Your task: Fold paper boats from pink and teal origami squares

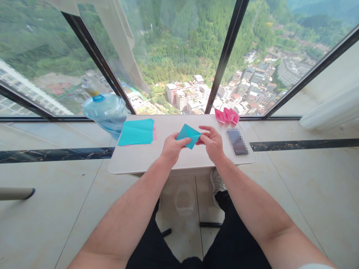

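A folded piece of blue origami paper (187,133), diamond-shaped with creases running to its middle, is held just above the white table. My left hand (173,147) grips its left side, the thumb lying on top and the fingers beneath. At the paper's right corner, my right hand (212,142) pinches the tip between thumb and fingers, with the index finger stretched out above. Left of my hands lies a stack of blue paper sheets (137,131), with pink paper (154,133) showing under its right edge.
Folded pink paper pieces (226,116) stand at the table's (157,162) back right corner. A phone (237,142) lies in front of them. Beside the table's left end stands a large water jug (108,110). Window glass rises behind, and my shoe (218,183) is below the front edge.
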A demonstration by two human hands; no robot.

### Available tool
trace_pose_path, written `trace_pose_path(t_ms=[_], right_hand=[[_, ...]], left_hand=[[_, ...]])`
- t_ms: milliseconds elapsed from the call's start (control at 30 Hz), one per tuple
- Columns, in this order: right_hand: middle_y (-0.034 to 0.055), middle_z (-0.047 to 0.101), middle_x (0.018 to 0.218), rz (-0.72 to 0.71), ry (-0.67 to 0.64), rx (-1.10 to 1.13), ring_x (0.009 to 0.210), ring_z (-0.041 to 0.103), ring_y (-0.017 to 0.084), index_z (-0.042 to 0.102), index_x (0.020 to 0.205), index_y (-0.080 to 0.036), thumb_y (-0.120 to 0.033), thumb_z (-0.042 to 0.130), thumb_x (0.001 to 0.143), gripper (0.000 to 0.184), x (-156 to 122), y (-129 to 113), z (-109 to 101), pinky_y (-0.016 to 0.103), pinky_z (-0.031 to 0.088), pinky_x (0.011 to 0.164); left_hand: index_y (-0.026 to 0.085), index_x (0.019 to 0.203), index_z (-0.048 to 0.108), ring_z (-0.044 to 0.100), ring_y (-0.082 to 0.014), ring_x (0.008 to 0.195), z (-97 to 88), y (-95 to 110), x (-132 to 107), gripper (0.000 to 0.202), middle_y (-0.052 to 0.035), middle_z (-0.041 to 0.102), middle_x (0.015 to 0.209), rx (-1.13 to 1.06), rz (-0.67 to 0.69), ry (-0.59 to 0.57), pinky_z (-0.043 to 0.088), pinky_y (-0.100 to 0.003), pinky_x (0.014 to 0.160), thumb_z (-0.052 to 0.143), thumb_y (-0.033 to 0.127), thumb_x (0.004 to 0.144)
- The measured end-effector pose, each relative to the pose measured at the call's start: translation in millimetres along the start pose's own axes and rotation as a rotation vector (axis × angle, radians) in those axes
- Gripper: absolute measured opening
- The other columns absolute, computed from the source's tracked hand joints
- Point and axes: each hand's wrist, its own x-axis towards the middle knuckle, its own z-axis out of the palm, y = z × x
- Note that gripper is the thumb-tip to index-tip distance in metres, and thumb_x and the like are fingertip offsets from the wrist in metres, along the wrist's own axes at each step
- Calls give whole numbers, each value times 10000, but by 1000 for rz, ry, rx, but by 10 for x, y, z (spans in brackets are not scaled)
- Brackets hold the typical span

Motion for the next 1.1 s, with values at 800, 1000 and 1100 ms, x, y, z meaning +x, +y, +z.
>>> trace_pose_path(t_ms=[800, 1000, 1100], right_hand=[[11, 698, 631, 76, 4, 35, 574, 658, 145, 705, 733, -178, -548, 799, 696, 383, -2, -7, 6, 297, 600, 599], [8, 715, 697, 56, -25, 42, 641, 678, 152, 719, 808, -184, -515, 809, 702, 360, -5, 51, 3, 298, 603, 623], [8, 718, 715, 63, -69, 9, 657, 673, 151, 720, 807, -187, -469, 819, 692, 321, -22, 51, 17, 289, 591, 627]], left_hand=[[170, 806, 671, 558, -121, 619, 7, -38, 14, 376, 29, 659, 677, 88, 223, 85, 459, -266, 626, 894, 307, 536], [169, 713, 644, 512, -102, 548, -14, -59, 33, 320, 25, 619, 598, 89, 197, 123, 423, -255, 568, 876, 330, 563], [171, 707, 637, 525, -109, 558, -5, -42, 26, 322, 21, 627, 605, 84, 210, 130, 432, -261, 576, 876, 319, 550]])
